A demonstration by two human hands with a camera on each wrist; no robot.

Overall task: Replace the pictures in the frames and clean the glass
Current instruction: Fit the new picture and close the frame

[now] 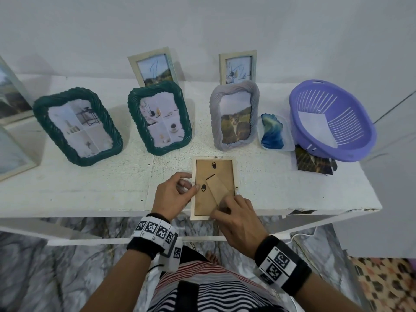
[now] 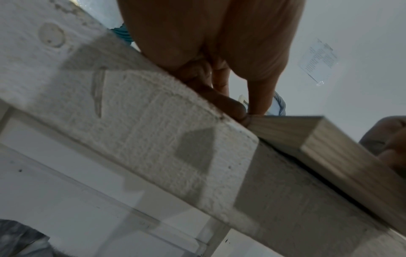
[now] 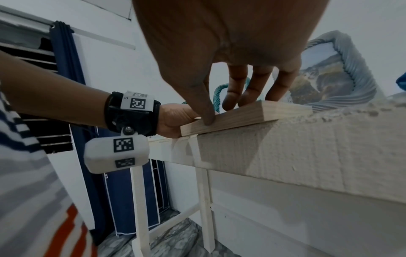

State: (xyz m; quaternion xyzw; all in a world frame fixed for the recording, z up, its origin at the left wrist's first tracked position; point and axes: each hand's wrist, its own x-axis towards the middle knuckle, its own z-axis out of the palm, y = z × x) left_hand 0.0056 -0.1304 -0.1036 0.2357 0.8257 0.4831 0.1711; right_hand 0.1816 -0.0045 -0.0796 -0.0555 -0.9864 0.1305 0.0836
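The head camera looked steeply down on the desk (image 1: 90, 188); both wrist cameras sat close below its front edge, sharing the wooden frame (image 3: 241, 114).

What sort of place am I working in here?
Probably a room in a home: a rough white table against a plain wall, a marble-patterned floor, a dark blue curtain by a window, and a patterned rug.
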